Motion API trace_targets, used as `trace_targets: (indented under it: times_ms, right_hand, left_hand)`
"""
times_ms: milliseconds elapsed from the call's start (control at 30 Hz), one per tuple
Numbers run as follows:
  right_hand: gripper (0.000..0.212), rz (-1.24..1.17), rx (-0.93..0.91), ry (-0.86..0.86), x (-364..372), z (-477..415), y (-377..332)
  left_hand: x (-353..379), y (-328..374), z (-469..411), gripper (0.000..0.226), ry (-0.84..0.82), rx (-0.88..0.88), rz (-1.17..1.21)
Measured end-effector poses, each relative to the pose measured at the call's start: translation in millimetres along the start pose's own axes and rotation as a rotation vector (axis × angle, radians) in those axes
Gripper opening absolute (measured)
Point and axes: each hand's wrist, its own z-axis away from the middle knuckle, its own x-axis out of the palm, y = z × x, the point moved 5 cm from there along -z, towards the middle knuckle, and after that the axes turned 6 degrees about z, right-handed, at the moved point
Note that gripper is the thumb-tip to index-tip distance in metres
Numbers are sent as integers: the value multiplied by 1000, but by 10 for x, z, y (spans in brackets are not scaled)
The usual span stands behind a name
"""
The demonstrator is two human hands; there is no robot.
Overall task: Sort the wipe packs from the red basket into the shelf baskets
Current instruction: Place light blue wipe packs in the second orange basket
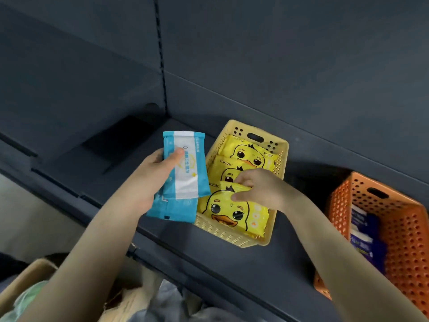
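Left grip (148, 182) holds two stacked blue wipe packs (188, 173), the lower liable to slide out; right grip (260, 189) pinches a duck pack (232, 214).

Three duck-print wipe packs (232, 214) overlap in a yellow basket (232, 238). Two blue-and-white packs (188, 175) are held just beside it. Dark blue packs (362, 246) sit in an orange basket (408, 240).
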Motion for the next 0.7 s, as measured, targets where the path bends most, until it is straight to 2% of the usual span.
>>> trace_targets:
  times_ms: [67, 167, 267, 333, 467, 633, 700]
  right_hand:
    - [41, 67, -20, -29, 71, 4, 3]
    - [48, 297, -51, -90, 85, -21, -15]
    - [54, 347, -36, -128, 106, -62, -18]
    - [55, 347, -40, -86, 128, -59, -12]
    - [47, 251, -73, 119, 191, -1, -22]
    - [47, 389, -57, 145, 225, 4, -44]
    - [45, 320, -40, 198, 120, 19, -49]
  left_hand:
    - [1, -19, -53, 27, -28, -44, -7]
    - [10, -20, -94, 28, -81, -73, -39]
    - [28, 9, -124, 27, -114, -80, -61]
    - [34, 16, -127, 27, -125, -80, -69]
    - [23, 12, -113, 30, -146, -87, -58]
    - [42, 65, -97, 25, -169, -51, -40]
    - [50, 122, -102, 24, -170, -14, -23]
